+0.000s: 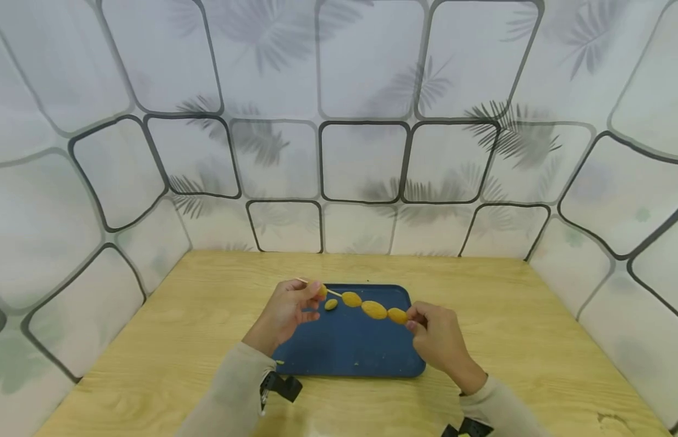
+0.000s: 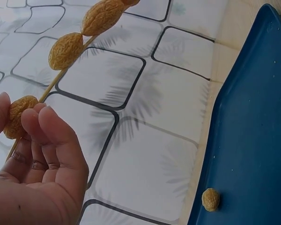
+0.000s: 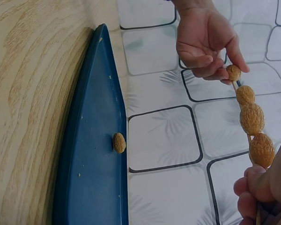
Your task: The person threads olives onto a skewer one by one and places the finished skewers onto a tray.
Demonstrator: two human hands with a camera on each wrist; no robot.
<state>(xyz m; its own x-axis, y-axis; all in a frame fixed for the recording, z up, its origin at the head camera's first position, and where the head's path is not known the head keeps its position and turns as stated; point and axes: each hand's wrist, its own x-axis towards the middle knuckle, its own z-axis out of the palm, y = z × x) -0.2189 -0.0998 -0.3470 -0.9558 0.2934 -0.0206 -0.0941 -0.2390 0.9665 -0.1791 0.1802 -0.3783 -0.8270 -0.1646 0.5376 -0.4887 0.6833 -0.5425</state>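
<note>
Above the blue tray, a thin wooden skewer (image 1: 334, 293) carries several wrinkled, golden-brown dried fruits (image 1: 374, 309). My left hand (image 1: 288, 303) pinches the fruit at the far end (image 2: 19, 117) between thumb and fingertips, and the skewer's tip pokes out beyond it. A stretch of bare stick separates that fruit from the three others. On the other side, my right hand (image 1: 438, 335) grips the skewer just behind the last fruit (image 3: 261, 150); the stick's lower end is partly hidden in its fingers. One loose dried fruit (image 1: 331, 304) lies on the tray near its back edge.
The blue tray (image 1: 349, 358) sits on a light wood-grain table (image 1: 169, 340), with small crumbs scattered on it. Pale patterned cloth walls (image 1: 363, 164) enclose the table at the back and both sides.
</note>
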